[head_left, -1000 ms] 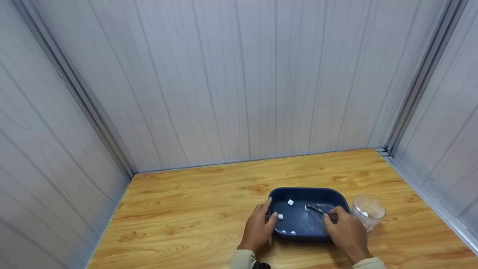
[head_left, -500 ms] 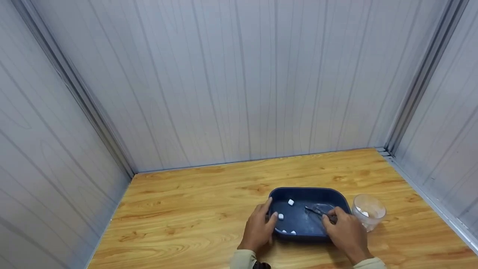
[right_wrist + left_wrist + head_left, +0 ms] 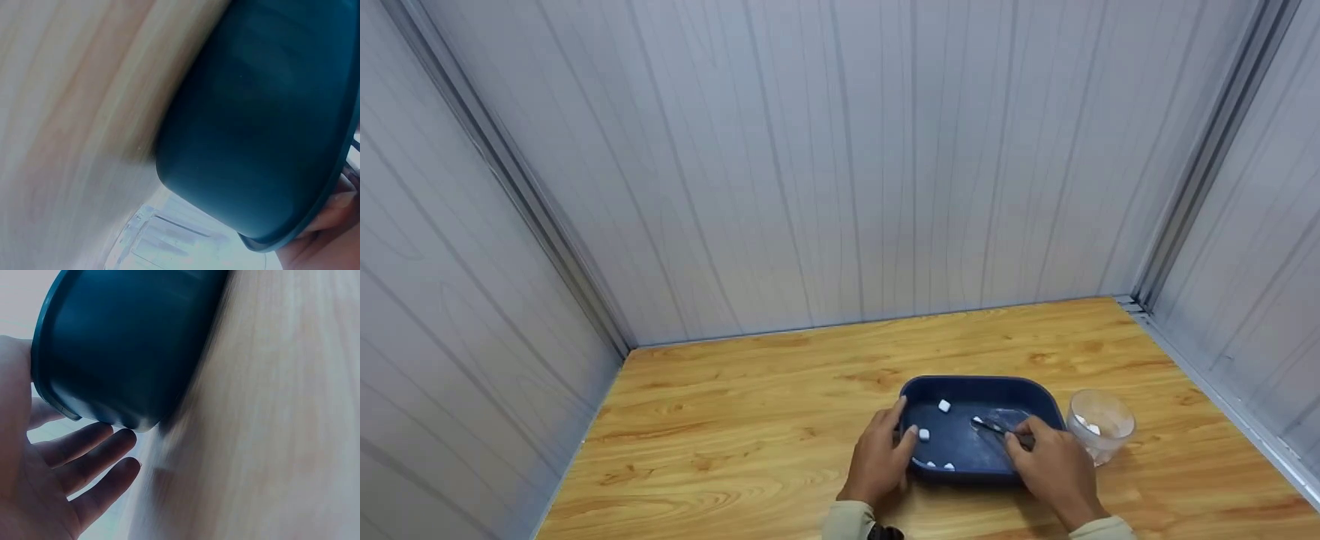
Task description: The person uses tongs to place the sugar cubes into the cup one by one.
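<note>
Just beside the blue tray [image 3: 960, 446] stands a clear cup [image 3: 1111, 429].

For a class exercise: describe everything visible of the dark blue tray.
The dark blue, rounded-rectangular tray, plastic-looking, has raised walls, a lipped rim and pale patches on its floor. It sits upright on the wood-grain table, left of a clear round cup. Small white cubes lie inside. The left hand rests against its left end; the right hand reaches over its right, contact unclear.
</note>
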`<action>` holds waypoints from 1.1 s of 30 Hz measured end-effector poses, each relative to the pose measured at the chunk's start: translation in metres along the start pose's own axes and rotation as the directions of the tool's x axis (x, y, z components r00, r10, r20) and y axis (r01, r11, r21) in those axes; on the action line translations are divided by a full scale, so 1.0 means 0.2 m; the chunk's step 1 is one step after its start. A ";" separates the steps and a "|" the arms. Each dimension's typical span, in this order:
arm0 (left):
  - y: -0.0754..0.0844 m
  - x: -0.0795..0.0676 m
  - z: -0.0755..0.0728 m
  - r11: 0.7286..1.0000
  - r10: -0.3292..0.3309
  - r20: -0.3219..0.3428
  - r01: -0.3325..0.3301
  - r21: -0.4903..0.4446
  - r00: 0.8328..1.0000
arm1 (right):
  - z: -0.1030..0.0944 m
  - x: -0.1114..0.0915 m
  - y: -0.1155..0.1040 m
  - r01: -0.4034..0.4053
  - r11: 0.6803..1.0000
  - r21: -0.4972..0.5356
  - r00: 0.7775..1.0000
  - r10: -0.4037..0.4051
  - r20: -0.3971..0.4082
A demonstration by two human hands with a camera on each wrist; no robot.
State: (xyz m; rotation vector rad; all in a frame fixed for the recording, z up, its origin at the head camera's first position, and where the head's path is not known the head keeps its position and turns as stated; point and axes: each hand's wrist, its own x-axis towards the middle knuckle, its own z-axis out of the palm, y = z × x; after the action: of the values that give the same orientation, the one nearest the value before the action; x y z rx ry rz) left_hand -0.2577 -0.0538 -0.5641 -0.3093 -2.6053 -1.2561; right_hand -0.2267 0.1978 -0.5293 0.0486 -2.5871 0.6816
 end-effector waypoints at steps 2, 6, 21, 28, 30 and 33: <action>0.00 0.00 0.00 1.000 -0.002 0.000 0.002 0.000 1.000 | 0.00 0.00 0.00 -0.001 1.000 -0.001 1.000 0.001 0.006; 0.00 0.00 0.00 1.000 -0.017 0.007 0.017 0.003 1.000 | 0.00 0.00 0.00 0.013 1.000 -0.008 1.000 -0.013 0.004; 0.01 0.01 -0.01 0.999 -0.048 0.026 0.048 0.001 0.999 | 0.01 -0.01 0.00 0.081 0.997 -0.012 0.997 -0.081 -0.015; 0.01 0.01 -0.01 0.999 -0.036 0.031 0.037 -0.010 0.999 | 0.01 -0.01 0.00 0.090 0.996 -0.007 0.995 -0.090 -0.032; 0.01 0.01 -0.01 0.999 -0.034 0.034 0.035 -0.008 0.999 | 0.01 -0.01 0.00 0.094 0.996 -0.003 0.995 -0.094 -0.042; 0.01 0.01 -0.01 0.999 -0.046 0.037 0.046 -0.002 0.998 | 0.01 -0.01 0.00 0.099 0.995 0.005 0.994 -0.099 -0.054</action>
State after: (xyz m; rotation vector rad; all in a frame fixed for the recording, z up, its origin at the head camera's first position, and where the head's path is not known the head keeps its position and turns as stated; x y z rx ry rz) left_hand -0.2581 -0.0538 -0.5603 -0.2776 -2.6562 -1.2808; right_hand -0.2255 0.1961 -0.5324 0.1576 -2.5122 0.6478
